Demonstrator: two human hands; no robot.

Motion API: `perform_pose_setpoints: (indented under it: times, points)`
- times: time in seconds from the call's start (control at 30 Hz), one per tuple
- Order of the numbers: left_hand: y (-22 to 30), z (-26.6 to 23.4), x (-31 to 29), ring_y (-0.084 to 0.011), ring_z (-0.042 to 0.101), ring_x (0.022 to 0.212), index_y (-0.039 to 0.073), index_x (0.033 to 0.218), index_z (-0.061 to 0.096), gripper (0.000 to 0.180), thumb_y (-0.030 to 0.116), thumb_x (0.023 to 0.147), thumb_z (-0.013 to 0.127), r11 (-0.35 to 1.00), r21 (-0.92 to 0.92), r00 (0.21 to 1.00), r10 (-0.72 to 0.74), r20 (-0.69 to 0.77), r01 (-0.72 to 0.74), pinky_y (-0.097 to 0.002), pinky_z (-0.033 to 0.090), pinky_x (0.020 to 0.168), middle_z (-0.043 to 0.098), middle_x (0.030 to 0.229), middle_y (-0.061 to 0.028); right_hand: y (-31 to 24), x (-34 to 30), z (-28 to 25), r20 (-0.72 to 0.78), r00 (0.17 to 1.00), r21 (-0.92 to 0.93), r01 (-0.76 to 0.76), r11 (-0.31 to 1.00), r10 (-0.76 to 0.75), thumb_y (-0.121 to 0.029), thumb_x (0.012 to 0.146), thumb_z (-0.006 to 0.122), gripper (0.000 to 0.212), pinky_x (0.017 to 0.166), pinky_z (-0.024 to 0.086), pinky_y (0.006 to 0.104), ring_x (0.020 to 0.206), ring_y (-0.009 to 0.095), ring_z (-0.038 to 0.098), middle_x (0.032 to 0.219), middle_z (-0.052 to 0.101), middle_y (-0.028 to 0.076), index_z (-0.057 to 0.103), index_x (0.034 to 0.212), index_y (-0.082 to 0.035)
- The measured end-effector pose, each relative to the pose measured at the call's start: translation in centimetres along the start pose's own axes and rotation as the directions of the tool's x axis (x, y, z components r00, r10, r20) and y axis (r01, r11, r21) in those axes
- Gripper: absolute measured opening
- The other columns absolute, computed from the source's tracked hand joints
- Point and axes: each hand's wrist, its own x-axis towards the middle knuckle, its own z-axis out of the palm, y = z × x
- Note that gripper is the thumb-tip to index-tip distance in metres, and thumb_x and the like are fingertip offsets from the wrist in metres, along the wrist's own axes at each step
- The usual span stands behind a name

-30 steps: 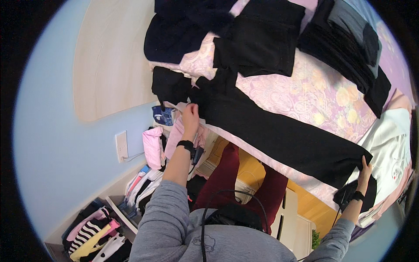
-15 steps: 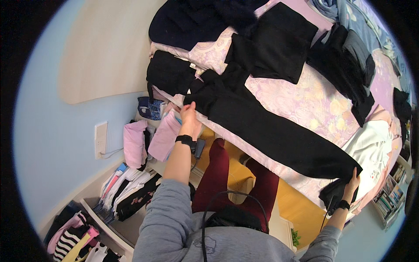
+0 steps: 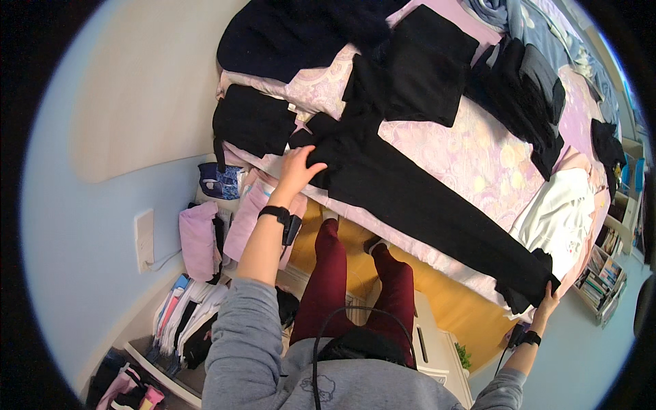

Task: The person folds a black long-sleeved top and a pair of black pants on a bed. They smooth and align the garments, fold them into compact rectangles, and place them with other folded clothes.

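Observation:
Black trousers (image 3: 424,208) lie stretched slantwise along the near edge of the bed (image 3: 478,164). At their lower right end, my right hand (image 3: 546,304) pinches the leg's hem at the bed's edge. My left hand (image 3: 298,169) rests by the upper end of the trousers, thumb and fingers apart, fingertips touching the dark cloth. Just beyond it lies a folded black garment (image 3: 253,119) with a hanging strap. A larger folded black garment (image 3: 430,68) lies farther back and partly meets the upper end of the trousers.
A navy garment (image 3: 287,41) covers the far left of the bed. Black and grey clothes (image 3: 519,89) and a white garment (image 3: 557,219) lie at the right. Folded pink clothes (image 3: 198,239) and an open drawer (image 3: 164,372) of clothing stand left. A bookshelf (image 3: 601,283) is far right.
The trouser leg now lies straighter and narrower, its hem drawn lower by my right hand. My left hand's fingers have spread from a closer grip. The view has shifted slightly.

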Motion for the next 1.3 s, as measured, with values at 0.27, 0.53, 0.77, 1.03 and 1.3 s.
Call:
perform_pose_setpoints:
  times: [0.27, 0.53, 0.77, 1.03, 1.3]
  points:
    - [6.1, -3.1, -4.3, -0.0289, 0.057, 0.080, 0.009, 0.096, 0.059, 0.020, 0.003, 0.077, 0.058, 0.844, 0.156, 0.856, 0.490, 0.166, -0.514, -0.0394, 0.050, 0.068, 0.048, 0.081, -0.0100, -0.5, -5.2, 0.1, -0.055, 0.982, 0.166, -0.168, 0.972, 0.179, -0.028, 0.091, 0.071, 0.039, 0.085, 0.049, 0.0291, 0.092, 0.016, 0.061, 0.105, 0.067, 0.008, 0.068, 0.111, 0.006]
    - [2.6, -1.8, 3.0, -0.0399, 0.062, 0.094, 0.003, 0.118, 0.059, 0.048, 0.022, 0.078, 0.079, 0.946, -0.320, 0.979, 0.019, 0.204, 0.048, -0.0419, 0.051, 0.080, 0.062, 0.104, -0.0181, 0.1, -6.0, 1.2, -0.086, 0.990, 0.038, -0.108, 0.993, 0.111, -0.032, 0.091, 0.071, 0.045, 0.083, 0.050, 0.0294, 0.089, 0.015, 0.062, 0.101, 0.070, 0.008, 0.067, 0.112, 0.007]
    - [4.3, -1.9, -2.8, -0.0381, 0.055, 0.096, -0.003, 0.081, 0.061, 0.015, 0.004, 0.069, 0.062, 0.893, -0.004, 0.768, 0.389, 0.509, -0.450, -0.0428, 0.049, 0.083, 0.057, 0.093, -0.0178, 0.9, -7.1, 0.1, -0.114, 0.981, -0.038, -0.164, 0.986, 0.159, -0.030, 0.092, 0.069, 0.042, 0.077, 0.051, 0.0292, 0.085, 0.016, 0.063, 0.100, 0.070, 0.009, 0.066, 0.114, 0.006]
    - [0.4, -5.9, -8.9, -0.0335, 0.049, 0.128, -0.001, 0.095, 0.060, 0.022, 0.000, 0.073, 0.062, 0.897, 0.122, 0.731, 0.261, 0.631, -0.426, -0.0417, 0.041, 0.105, 0.054, 0.135, -0.0178, 2.3, -6.9, 1.9, -0.111, 0.979, 0.132, -0.154, 0.979, 0.169, -0.017, 0.095, 0.064, 0.035, 0.080, 0.052, 0.0311, 0.091, 0.019, 0.065, 0.109, 0.069, 0.011, 0.062, 0.120, 0.009]
    - [0.4, -3.3, -6.9, -0.0375, 0.050, 0.126, -0.004, 0.102, 0.058, 0.044, 0.023, 0.074, 0.078, 0.994, 0.023, 0.710, 0.061, 0.701, -0.109, -0.0416, 0.042, 0.104, 0.054, 0.133, -0.0215, 3.3, -6.7, 1.4, -0.114, 0.971, 0.076, -0.204, 0.976, 0.212, -0.024, 0.093, 0.068, 0.039, 0.081, 0.050, 0.0309, 0.089, 0.018, 0.063, 0.106, 0.070, 0.010, 0.065, 0.115, 0.008]
